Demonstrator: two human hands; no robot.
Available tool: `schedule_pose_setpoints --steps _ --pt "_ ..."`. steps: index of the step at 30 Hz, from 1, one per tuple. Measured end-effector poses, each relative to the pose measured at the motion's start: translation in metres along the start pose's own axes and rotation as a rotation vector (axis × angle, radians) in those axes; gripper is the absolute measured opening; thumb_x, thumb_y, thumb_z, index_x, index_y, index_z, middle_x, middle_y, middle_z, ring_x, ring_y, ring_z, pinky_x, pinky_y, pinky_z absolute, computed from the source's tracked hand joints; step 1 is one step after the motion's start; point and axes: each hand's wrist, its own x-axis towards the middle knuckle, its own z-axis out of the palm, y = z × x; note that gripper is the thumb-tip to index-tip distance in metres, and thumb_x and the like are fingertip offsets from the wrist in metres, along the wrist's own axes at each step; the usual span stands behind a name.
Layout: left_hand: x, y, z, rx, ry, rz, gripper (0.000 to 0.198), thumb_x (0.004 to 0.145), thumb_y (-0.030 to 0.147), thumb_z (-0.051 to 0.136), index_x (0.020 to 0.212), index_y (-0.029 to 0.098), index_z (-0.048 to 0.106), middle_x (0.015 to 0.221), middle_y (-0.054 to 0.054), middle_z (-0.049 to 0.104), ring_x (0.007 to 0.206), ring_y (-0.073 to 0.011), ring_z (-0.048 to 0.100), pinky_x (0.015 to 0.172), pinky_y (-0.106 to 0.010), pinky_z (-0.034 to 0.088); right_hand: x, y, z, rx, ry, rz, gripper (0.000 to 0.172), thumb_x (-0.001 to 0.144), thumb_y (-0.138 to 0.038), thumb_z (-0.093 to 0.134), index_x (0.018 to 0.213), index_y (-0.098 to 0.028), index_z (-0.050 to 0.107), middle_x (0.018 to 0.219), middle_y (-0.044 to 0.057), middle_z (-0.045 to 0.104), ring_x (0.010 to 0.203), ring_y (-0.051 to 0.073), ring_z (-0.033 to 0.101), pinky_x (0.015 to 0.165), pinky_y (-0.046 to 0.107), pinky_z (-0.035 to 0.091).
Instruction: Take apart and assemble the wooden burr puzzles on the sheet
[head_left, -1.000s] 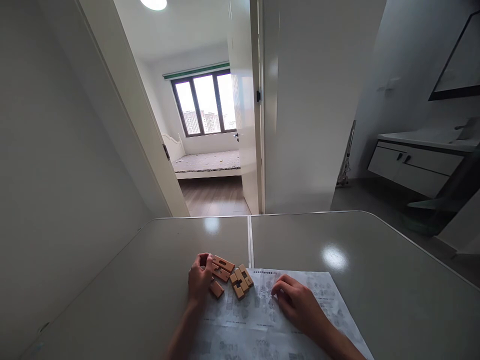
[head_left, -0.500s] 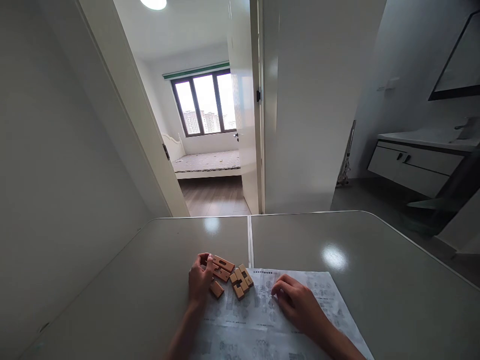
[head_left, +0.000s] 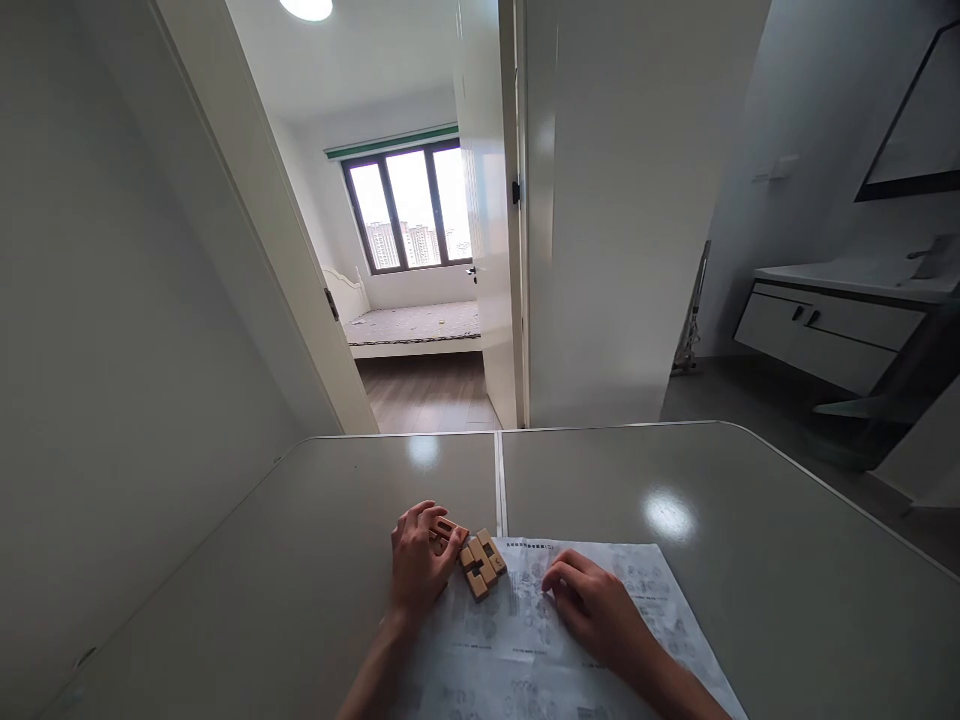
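My left hand lies over the reddish-brown wooden puzzle pieces, its fingers bent across their far side and the thumb on the right. Most of these pieces are hidden under the palm; a slotted one shows beyond the thumb. Just right of the thumb sits a group of lighter tan notched wooden puzzle pieces, close together at the paper's upper edge. My right hand rests on the printed paper sheet, fingers loosely bent, thumb apart from the index finger, with nothing visible between them.
The paper lies on a glossy grey table with a pale seam down its middle. A wall runs along the left. Past the far edge are an open door, a bed and, to the right, a washbasin cabinet.
My left hand has shifted right and spread over the reddish-brown pieces, covering ones that showed before. My right hand and the tan pieces have stayed put.
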Motion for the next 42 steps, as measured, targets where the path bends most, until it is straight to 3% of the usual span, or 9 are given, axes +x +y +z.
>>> schedule_pose_setpoints --steps 7,31,42 --pt "-0.0027 0.0026 -0.0009 0.016 -0.063 0.007 0.032 0.091 0.048 0.064 0.112 0.025 0.066 0.125 -0.010 0.067 0.117 -0.0329 0.061 0.097 -0.048 0.049 0.0004 -0.0006 -0.0005 0.008 0.002 -0.001 0.024 0.090 -0.011 0.049 0.088 -0.025 0.070 0.099 0.004 0.070 0.079 0.019 0.068 0.074 0.028 0.051" --pt "-0.0019 -0.0026 0.0046 0.001 -0.054 -0.030 0.029 0.087 0.048 0.068 0.105 0.024 0.068 0.122 -0.010 0.068 0.118 -0.0338 0.060 0.100 -0.050 0.049 0.0005 0.0006 0.0005 0.006 0.000 -0.003 0.024 0.091 -0.015 0.048 0.089 -0.024 0.070 0.100 0.004 0.070 0.077 0.018 0.067 0.072 0.029 0.050" --pt "0.0010 -0.0051 0.0007 0.022 -0.062 -0.044 0.031 0.092 0.050 0.061 0.103 0.025 0.073 0.124 -0.010 0.068 0.120 -0.0338 0.060 0.100 -0.050 0.049 -0.0005 0.0017 -0.0001 0.007 -0.011 0.008 0.024 0.091 -0.014 0.049 0.089 -0.025 0.070 0.101 0.005 0.071 0.081 0.020 0.068 0.075 0.031 0.052"
